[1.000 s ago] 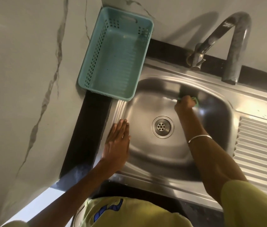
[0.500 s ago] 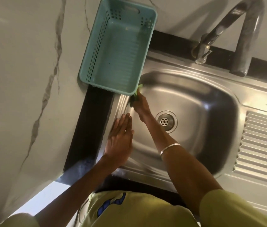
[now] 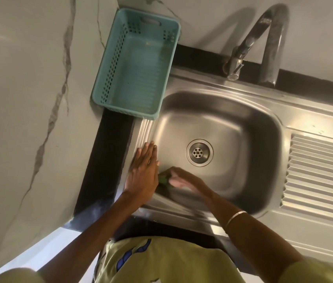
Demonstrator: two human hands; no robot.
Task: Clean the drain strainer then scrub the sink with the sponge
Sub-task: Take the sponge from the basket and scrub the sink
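Scrubbing was the step in hand, judging by the layout: right hand (image 3: 179, 178) was down in the sink (image 3: 218, 111) at the near-left corner of the basin, fingers closed around the green sponge (image 3: 163, 179), pressing it against the wall where it met the floor. Hand was motion-blurred, so exact finger placement couldn't be told. Left hand (image 3: 143, 169) lay flat and open, fingers straight and together, braced on the sink's left rim just beside the sponge, holding nothing. Drain strainer (image 3: 199, 153) sat seated in the drain at basin centre, apart from both hands, looked clean. Teal basket (image 3: 135, 64) sat on the tabletop at the sink's far-left corner, overhanging the rim slightly. Faucet (image 3: 263, 43) at the far edge, no water visibly running. Next move probably calls for working the sponge along the near wall toward the right side, keeping pressure in the curved corners.
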